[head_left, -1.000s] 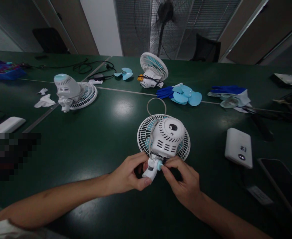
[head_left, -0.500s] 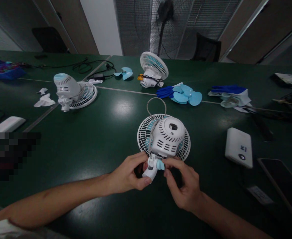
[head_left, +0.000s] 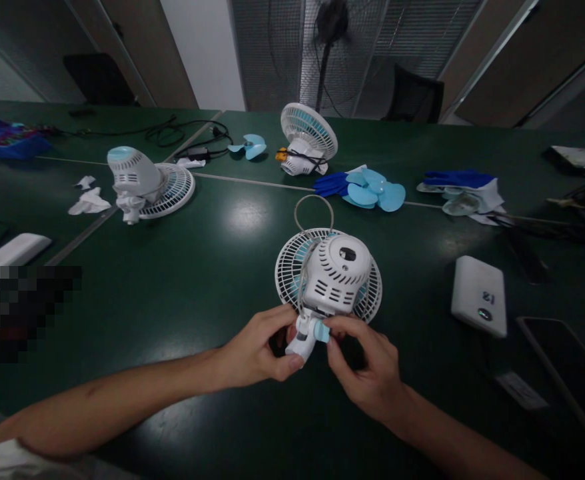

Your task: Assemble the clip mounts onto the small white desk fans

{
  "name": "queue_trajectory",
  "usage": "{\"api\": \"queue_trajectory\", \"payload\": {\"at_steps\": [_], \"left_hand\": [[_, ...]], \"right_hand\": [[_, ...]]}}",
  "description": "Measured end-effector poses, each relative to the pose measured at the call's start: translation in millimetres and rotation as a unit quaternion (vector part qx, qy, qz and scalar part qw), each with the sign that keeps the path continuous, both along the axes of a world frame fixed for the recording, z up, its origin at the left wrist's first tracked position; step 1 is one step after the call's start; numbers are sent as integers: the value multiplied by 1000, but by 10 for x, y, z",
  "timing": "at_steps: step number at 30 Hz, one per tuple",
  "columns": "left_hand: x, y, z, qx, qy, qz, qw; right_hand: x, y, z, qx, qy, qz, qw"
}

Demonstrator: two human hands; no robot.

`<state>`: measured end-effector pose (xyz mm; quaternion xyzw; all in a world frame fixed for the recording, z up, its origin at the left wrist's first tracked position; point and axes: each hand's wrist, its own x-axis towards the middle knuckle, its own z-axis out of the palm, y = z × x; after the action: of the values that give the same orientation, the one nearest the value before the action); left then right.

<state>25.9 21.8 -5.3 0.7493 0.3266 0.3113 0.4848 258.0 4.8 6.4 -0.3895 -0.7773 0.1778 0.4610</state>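
The white plastic desk fan with a rounded, slotted motor housing is lying grille-down on the dark green, glossy surface, directly in front of you. Your left hand is holding the white, curved plastic neck bracket at the fan's near end; its grip is narrow, thumb on the near side, with the other fingers partly hidden behind the bracket. Your right hand is pinching the light-blue, winged plastic knob on the bracket's right side; this grip is parted only by the knob's thickness, thumb and forefinger tips meeting its outer edge. A thin, pale cord loop is arching beyond the housing. Farther off, a light-blue plastic blade rotor is resting beside a dark-blue glove, well apart from both hands.
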Motion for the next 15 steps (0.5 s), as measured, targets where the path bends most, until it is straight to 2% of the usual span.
{"api": "queue_trajectory", "payload": {"at_steps": [15], "left_hand": [[0,-4,-13,-3,1,1,1000]], "right_hand": [[9,2,-28,-8,-2,-9,1000]]}}
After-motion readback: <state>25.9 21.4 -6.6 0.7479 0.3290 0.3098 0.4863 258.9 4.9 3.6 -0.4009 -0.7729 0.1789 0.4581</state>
